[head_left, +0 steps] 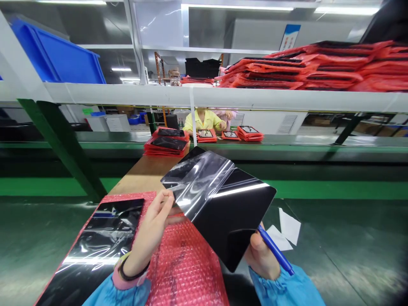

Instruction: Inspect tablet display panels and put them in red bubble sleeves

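Note:
A glossy black screen panel (237,208) is tilted in front of me, its lower right edge gripped by my right hand (263,253). That same hand also has a blue pen (276,250) tucked along the thumb. Clear protective film (200,180) lies over the panel's left part, folded back along a slanting line. At the film's left corner, my left hand (159,212) pinches it between thumb and fingers. Another black panel (110,233) with film on it rests at left on red bubble wrap (185,263).
Red-wrapped panels (167,142) are stacked at the far end of the brown board (140,172). Above, a white shelf beam (159,94) carries a blue bin (57,53) and red packs (312,68). A co-worker (205,121) sits opposite. White paper pieces (290,225) lie right.

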A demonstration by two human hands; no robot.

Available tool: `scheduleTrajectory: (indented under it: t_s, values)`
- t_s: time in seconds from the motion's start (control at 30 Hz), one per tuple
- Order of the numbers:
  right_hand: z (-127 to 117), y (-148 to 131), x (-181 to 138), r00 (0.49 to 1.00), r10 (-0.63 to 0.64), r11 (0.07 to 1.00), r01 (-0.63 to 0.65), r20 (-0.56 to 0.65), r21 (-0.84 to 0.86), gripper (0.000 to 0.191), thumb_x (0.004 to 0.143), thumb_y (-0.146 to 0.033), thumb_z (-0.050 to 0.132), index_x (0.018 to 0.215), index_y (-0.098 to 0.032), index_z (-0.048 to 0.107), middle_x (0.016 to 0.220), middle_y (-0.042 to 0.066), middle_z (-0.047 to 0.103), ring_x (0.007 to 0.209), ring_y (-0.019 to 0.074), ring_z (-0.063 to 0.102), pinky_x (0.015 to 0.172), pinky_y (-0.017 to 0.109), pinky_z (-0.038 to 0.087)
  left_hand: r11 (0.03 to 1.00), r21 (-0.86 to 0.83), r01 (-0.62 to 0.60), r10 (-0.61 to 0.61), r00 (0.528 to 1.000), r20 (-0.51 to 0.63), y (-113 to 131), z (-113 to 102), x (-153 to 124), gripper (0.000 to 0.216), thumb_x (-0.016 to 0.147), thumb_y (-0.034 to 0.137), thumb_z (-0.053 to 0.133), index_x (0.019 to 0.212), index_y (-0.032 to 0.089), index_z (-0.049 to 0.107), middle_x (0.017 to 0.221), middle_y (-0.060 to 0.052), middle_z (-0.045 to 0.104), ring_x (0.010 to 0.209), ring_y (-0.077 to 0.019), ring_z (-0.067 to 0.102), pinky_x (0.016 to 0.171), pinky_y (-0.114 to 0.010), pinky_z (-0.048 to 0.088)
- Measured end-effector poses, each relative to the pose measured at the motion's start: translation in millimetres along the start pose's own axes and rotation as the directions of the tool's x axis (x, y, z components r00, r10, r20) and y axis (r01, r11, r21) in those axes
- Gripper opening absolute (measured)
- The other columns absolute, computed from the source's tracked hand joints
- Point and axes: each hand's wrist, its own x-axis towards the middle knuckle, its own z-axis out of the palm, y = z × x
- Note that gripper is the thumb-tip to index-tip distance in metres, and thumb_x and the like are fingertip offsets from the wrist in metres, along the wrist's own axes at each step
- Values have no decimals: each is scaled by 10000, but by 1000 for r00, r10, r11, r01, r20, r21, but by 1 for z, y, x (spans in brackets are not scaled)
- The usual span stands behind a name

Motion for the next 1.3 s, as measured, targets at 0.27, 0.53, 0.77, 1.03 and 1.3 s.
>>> scheduleTrajectory:
  t_s: [0.27,0.53,0.77,1.03,1.3]
  values:
    - [0,15,10,1000,11,999,-11,1,-34,527,747,-531,726,1220,-326,618,1226,56,681,1197,304,588,1004,444,475,837,-470,-281,70,906,-417,-3,4,2,83,781,220,716,836,175,673,860,18,632,827,-99,604,801,-195,500]
    - [6,9,6,1000,13,997,-12,14,-75,516,798,-333,714,1293,-364,569,1396,-22,559,1360,238,423,1087,381,409,807,-395,-438,199,833,-517,-6,-2,-8,91,829,253,682,909,209,679,957,22,628,985,-129,567,1007,-297,407]
    - [16,12,-2,989,-93,963,118,114,-241,760,802,-166,711,1441,-379,360,1564,-31,310,1448,217,239,1171,388,282,782,-323,-533,272,759,-592,1,9,-15,56,846,266,637,841,211,645,841,27,575,838,-126,561,922,-306,452]
    - [6,18,-6,989,-86,925,124,121,-360,848,786,-173,731,1478,-356,276,1601,-14,202,1458,258,201,1205,461,141,780,-329,-533,295,776,-557,3,8,-19,58,868,268,595,845,219,617,826,21,523,804,-135,526,961,-378,434]
    - [19,9,-14,993,56,989,-40,105,-145,631,802,-215,722,1353,-392,470,1442,1,506,1375,253,398,1047,445,454,804,-305,-511,242,749,-616,9,4,-13,71,852,247,593,809,221,643,830,29,567,839,-134,550,957,-296,428]
